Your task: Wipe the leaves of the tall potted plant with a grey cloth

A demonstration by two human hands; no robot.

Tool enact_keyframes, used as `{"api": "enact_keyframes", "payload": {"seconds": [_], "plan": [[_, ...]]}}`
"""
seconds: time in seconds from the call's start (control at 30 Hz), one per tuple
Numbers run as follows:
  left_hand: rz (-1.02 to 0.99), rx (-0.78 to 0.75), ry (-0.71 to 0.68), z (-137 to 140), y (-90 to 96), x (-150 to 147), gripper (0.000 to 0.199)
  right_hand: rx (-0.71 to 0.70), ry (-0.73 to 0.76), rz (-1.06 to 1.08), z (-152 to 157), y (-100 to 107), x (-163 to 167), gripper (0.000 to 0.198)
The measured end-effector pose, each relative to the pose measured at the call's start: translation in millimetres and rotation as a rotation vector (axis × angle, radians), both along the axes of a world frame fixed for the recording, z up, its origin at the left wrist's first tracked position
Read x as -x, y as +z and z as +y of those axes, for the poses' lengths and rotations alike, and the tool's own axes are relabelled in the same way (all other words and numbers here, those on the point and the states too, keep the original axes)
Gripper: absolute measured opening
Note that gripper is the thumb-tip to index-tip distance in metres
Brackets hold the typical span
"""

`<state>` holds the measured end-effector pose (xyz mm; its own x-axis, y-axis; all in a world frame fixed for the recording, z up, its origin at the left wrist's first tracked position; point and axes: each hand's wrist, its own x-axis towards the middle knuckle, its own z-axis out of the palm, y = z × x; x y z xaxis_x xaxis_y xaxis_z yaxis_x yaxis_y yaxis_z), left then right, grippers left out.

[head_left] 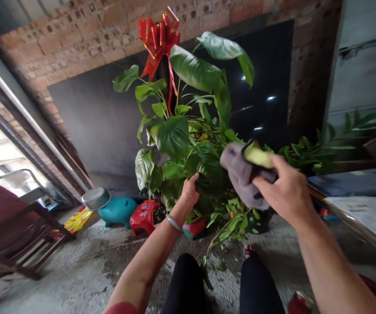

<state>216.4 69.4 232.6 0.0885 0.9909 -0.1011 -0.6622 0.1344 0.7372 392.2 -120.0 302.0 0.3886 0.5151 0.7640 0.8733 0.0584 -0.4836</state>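
A tall leafy potted plant (171, 135) stands in front of me, with broad glossy green leaves. My left hand (190, 192), with a pale bangle at the wrist, is among its lower leaves. Most of its fingers are curled in, and what they hold, if anything, is hidden. To the right of the plant, my right hand (288, 187) is closed on a grey cloth (245, 176), which hangs bunched from the fingers. A yellow-green object (256, 155) is in the same grip; motion blur hides its kind. The cloth is close to the leaves.
A red ribbon bow (160, 37) tops the plant. On the floor at left are a red stool (142, 216), a teal stool (117, 210) bearing a metal bowl (96, 198), and a wooden chair (14, 235). A table (364, 218) borders the right side. Trailing stems reach my feet.
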Motion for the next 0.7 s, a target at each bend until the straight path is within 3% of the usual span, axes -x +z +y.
{"api": "enact_keyframes", "payload": {"seconds": [0.07,0.13,0.23,0.33,0.4,0.43,0.5,0.53,0.63,0.7], "plan": [[-0.004,0.012,-0.032,-5.5,7.6,-11.3,0.024,-0.294,0.016,0.016,11.4,22.1,13.6,0.06],[0.019,-0.041,-0.092,-13.8,13.4,-15.9,0.022,-0.351,0.102,-0.019,28.8,21.6,33.5,0.059],[0.09,-0.156,-0.197,-31.5,7.5,4.6,0.019,0.003,0.211,-0.008,40.6,-28.2,49.2,0.054],[0.213,-0.171,-0.182,-50.1,-21.1,54.3,0.03,0.306,0.134,0.126,19.1,-97.3,39.7,0.054],[0.335,-0.098,0.027,-57.1,-45.1,88.2,0.038,0.397,0.09,0.208,-4.9,-123.1,33.3,0.055],[0.371,-0.078,0.153,-58.0,-55.2,101.3,0.038,0.415,0.105,0.228,-15.4,-125.1,34.2,0.055],[0.386,-0.058,0.35,-54.2,-66.8,116.0,0.035,0.376,0.229,0.204,-26.6,-106.7,46.6,0.052],[0.364,-0.056,0.381,-49.8,-67.3,117.7,0.034,0.315,0.321,0.164,-25.6,-88.7,57.6,0.051],[0.253,-0.048,0.293,-30.1,-51.7,107.2,0.032,0.043,0.528,0.013,1.7,-25.5,96.5,0.051],[0.211,-0.03,0.242,-16.3,-35.6,96.1,0.03,-0.082,0.505,-0.036,28.9,1.1,115.3,0.053]]}}
